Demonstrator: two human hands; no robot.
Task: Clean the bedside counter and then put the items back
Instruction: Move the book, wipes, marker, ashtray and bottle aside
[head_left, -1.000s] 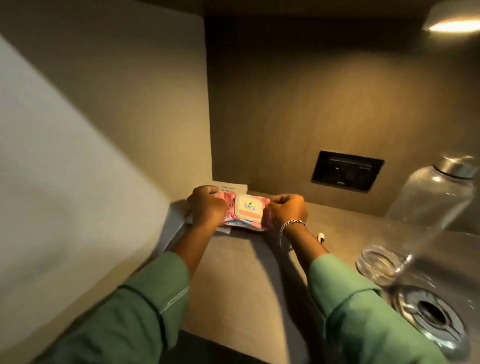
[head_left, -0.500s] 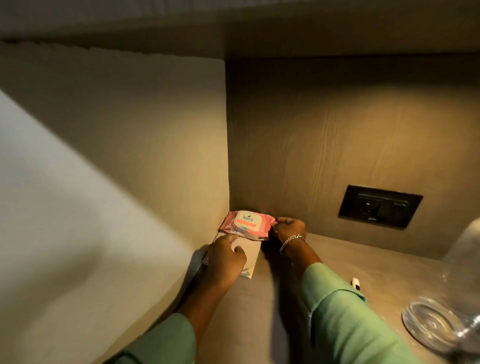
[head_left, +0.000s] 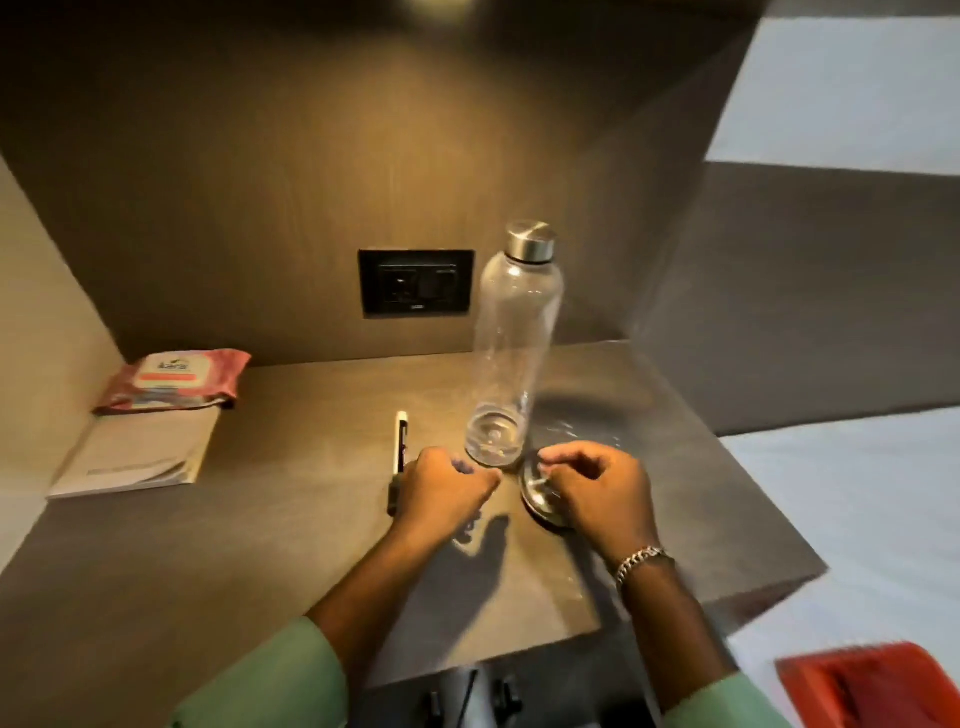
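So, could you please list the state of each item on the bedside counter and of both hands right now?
Clear plastic bottle: upright, steel cap on, looks empty.
Pink wet-wipes pack: flap closed, lying on the booklet's far end.
Pale booklet: closed, flat in the left corner.
White pen-like stick: lying flat.
Round steel disc: flat, partly under the right hand.
Left hand: loosely curled, empty.
Right hand: curled; contact unclear.

Warm overhead light on a wood-grain alcove wall (head_left: 260, 171) with a black socket panel (head_left: 416, 283)
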